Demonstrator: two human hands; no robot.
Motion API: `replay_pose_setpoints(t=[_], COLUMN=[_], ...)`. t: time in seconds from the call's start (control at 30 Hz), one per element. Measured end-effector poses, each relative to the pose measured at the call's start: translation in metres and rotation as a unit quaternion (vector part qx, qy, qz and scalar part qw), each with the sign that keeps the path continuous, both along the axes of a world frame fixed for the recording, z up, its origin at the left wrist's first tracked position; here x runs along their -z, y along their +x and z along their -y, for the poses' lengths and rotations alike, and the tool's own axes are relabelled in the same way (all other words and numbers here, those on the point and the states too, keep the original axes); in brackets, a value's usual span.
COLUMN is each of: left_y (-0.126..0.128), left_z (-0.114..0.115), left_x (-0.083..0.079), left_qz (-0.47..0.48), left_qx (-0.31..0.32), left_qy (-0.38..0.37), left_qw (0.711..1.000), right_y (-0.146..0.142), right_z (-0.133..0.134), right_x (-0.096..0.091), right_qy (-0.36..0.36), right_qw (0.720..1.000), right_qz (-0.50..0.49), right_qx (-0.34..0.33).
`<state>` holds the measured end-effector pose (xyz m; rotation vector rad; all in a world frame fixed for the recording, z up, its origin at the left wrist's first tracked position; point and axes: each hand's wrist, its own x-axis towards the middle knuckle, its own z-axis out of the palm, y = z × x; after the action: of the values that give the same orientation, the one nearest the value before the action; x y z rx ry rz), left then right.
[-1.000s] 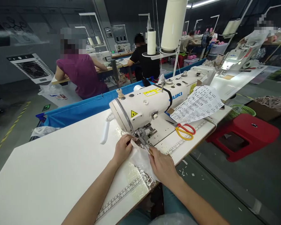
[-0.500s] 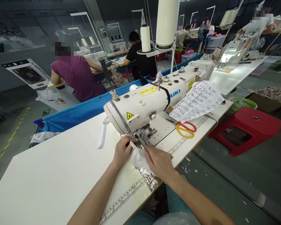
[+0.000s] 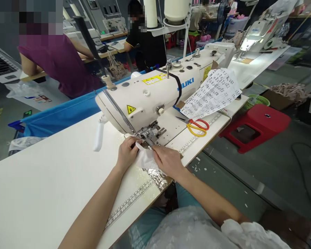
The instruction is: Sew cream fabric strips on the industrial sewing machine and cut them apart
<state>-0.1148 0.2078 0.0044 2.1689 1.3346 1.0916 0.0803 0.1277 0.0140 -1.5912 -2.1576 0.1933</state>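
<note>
A piece of white fabric [image 3: 146, 158] lies at the needle end of a white sewing machine [image 3: 142, 95]. My left hand [image 3: 126, 154] grips the fabric's left edge, its fingers bent close to the presser foot [image 3: 145, 133]. On the other side my right hand [image 3: 170, 162] is closed on the fabric's right part, its fingertips right beside the foot. Under the fabric, a shiny taped patch [image 3: 158, 178] covers the table near its front edge. The fingertips of both hands are partly hidden by fabric and machine.
Scissors with red and yellow handles [image 3: 198, 127] lie right of the machine, below a handwritten sheet [image 3: 212, 93]. A printed ruler [image 3: 129, 204] runs along the white table [image 3: 54, 180]. A red stool [image 3: 259, 126] stands to the right. Co-workers sit beyond the blue cloth trough [image 3: 59, 112].
The camera view has tilted down and shifted, so the machine and table appear higher and further left. Both hands keep their hold on the fabric at the presser foot.
</note>
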Motion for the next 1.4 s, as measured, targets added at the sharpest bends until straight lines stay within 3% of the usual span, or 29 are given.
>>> replay_pose_setpoints(t=[0.4,0.93,1.13,1.4], left_y=[0.002,-0.002,-0.004,-0.002], left_z=[0.001,-0.001,-0.002,-0.003], left_x=[0.006,0.007,0.008,0.005], left_qz=[-0.014,-0.017,-0.021,0.021], left_qx=[0.001,0.008,0.010,-0.003], left_qy=[0.035,0.035,0.020,-0.022], left_qw=[0.999,0.999,1.000,1.000], right_y=[0.001,0.001,0.000,-0.001], right_z=[-0.002,-0.001,-0.001,-0.001], right_x=[0.013,0.012,0.013,0.015], right_qy=[0.083,0.081,0.099,0.065], right_qw=[0.996,0.996,0.995,0.998], right_qz=[-0.032,-0.037,-0.018,-0.022], right_qx=[-0.014,-0.010,-0.015,-0.004])
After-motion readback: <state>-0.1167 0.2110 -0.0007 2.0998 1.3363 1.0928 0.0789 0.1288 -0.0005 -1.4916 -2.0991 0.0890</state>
